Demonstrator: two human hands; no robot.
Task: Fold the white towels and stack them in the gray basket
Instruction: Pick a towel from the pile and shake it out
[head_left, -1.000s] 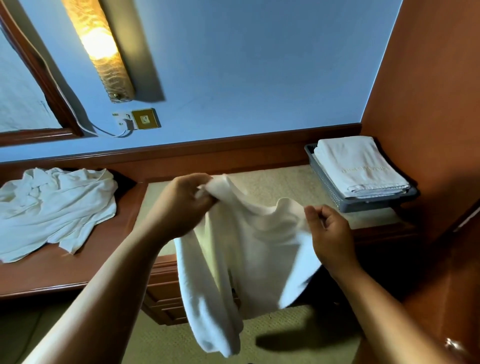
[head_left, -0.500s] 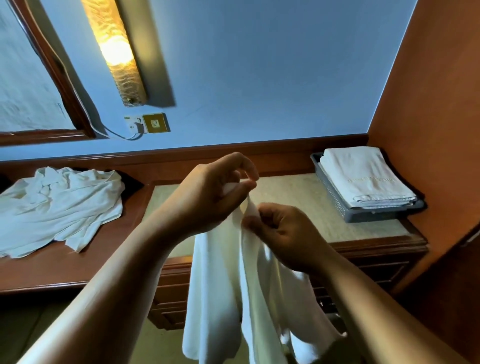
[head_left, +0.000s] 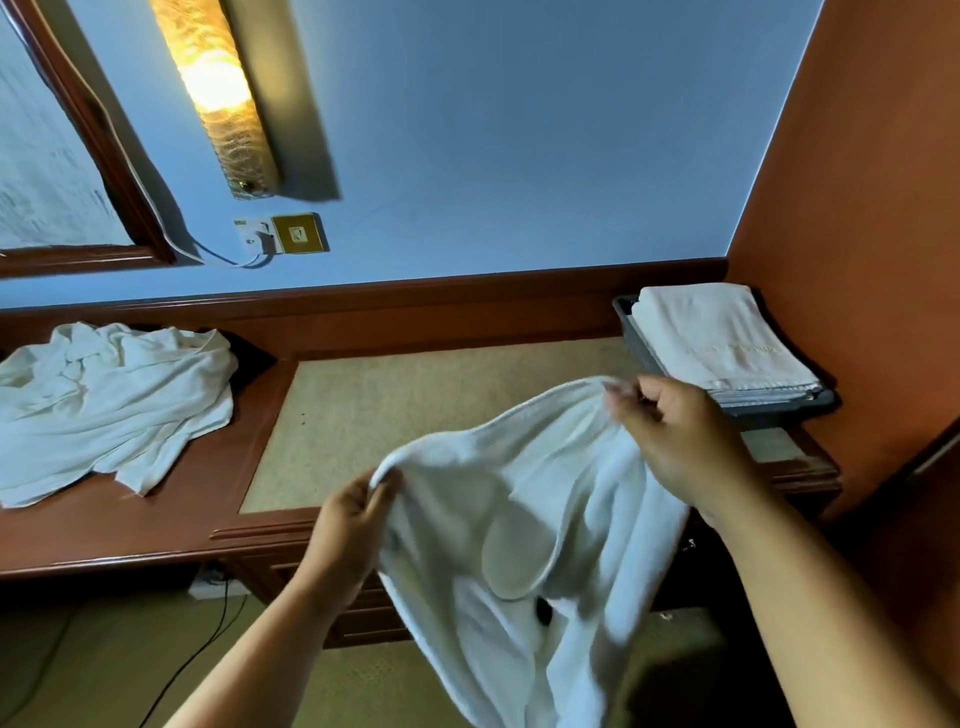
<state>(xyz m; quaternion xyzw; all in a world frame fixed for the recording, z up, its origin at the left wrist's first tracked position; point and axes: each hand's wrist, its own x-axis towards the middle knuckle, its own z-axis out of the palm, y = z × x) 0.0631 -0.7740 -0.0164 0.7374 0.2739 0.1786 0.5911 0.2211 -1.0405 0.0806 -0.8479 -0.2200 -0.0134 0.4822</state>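
Over the desk (head_left: 395, 405), the left hand (head_left: 348, 530) and right hand (head_left: 680, 441) each pinch a white towel (head_left: 519, 499) corner.

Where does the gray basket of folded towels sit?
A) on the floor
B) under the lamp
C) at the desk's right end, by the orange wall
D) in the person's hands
C: the gray basket holding folded towels rests at the right end of the desk, beside the orange wall.
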